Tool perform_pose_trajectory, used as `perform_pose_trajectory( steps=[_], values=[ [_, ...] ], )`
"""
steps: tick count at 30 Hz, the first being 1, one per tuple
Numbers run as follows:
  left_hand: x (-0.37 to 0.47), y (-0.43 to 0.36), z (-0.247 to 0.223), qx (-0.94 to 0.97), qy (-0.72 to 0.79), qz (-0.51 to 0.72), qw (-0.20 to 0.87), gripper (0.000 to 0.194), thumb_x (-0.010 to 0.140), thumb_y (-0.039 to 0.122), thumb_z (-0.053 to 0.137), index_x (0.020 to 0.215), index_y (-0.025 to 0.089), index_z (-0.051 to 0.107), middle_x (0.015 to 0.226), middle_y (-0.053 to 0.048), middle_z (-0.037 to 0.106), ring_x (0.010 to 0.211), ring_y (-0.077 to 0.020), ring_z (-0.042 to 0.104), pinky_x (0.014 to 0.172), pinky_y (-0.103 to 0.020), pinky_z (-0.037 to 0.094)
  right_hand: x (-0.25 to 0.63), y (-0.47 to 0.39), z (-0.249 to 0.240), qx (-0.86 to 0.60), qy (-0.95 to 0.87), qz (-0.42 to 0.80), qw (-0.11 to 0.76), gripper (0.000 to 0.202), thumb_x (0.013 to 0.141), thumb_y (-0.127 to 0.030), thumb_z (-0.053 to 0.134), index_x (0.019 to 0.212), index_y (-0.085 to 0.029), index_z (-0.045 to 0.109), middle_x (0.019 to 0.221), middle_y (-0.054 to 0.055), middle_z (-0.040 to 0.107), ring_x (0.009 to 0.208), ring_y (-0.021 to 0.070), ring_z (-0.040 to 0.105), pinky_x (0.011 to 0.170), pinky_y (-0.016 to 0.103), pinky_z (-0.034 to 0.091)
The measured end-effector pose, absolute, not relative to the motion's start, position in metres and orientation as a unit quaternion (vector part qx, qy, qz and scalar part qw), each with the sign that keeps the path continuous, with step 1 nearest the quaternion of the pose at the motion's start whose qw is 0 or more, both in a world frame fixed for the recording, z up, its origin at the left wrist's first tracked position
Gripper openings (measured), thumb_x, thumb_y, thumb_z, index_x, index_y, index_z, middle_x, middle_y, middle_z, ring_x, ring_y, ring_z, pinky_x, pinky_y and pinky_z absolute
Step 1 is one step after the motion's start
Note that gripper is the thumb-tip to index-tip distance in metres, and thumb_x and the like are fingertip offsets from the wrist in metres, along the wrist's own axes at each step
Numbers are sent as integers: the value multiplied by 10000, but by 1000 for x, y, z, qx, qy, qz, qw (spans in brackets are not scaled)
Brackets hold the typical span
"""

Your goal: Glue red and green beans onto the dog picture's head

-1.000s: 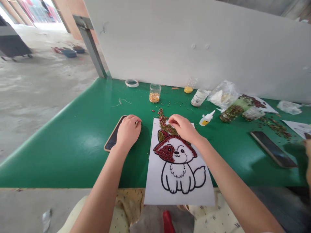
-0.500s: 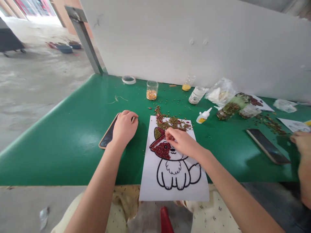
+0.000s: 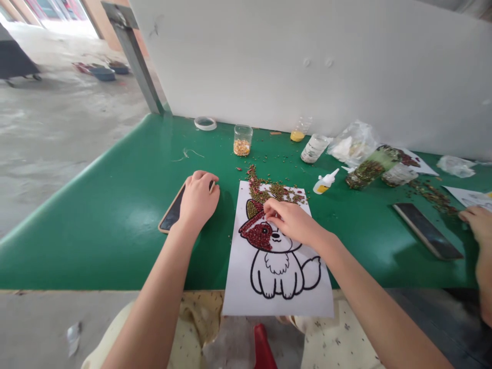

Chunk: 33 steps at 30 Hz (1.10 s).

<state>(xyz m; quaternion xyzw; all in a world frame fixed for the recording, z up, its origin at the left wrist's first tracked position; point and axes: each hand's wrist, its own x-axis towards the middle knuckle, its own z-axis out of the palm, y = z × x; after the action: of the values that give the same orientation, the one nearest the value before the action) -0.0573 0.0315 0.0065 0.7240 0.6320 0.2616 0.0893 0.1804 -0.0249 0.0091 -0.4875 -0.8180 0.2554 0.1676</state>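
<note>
A white sheet (image 3: 238,287) with a cartoon animal drawing lies at the table's front edge. Red beans (image 3: 257,237) cover part of the animal's face, and green ones fill part of an ear. Loose green and red beans (image 3: 279,191) are spread over the sheet's top. My right hand (image 3: 286,218) is pinched over the animal's forehead; anything between the fingertips is too small to make out. My left hand (image 3: 199,199) rests on a phone (image 3: 173,212), fingers curled, with what they hold, if anything, hidden.
Behind the sheet stand a jar of corn kernels (image 3: 242,141), a glue bottle (image 3: 326,182) and a clear cup (image 3: 314,148). A tipped bottle of beans (image 3: 371,166) and a second phone (image 3: 426,230) are on the right, near another person's hand (image 3: 478,223).
The whole view has shifted slightly. My right hand stays pinched over the animal's forehead, and my left hand remains on the phone. The other person's hand at the right has moved slightly.
</note>
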Motion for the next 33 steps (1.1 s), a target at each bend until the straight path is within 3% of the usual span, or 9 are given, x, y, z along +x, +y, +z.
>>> perform_pose_trajectory(
  steps=[12,33],
  values=[
    [-57,30,9,721,640,249,98,273,828,222,439,1002,170,642,1113,-100,574,1062,-286,495,980,-409,385,181,-22,10,-493,-830,209,156,252,827,-59,485,1019,-223,489,885,17,627,817,150,573,729,281,421],
    [-58,31,6,732,629,243,95,276,801,187,430,973,180,646,1079,-99,588,1062,-279,501,989,-425,376,174,-25,4,-484,-847,190,113,136,834,-84,424,888,-209,423,845,38,516,751,152,469,616,255,297]
  ],
)
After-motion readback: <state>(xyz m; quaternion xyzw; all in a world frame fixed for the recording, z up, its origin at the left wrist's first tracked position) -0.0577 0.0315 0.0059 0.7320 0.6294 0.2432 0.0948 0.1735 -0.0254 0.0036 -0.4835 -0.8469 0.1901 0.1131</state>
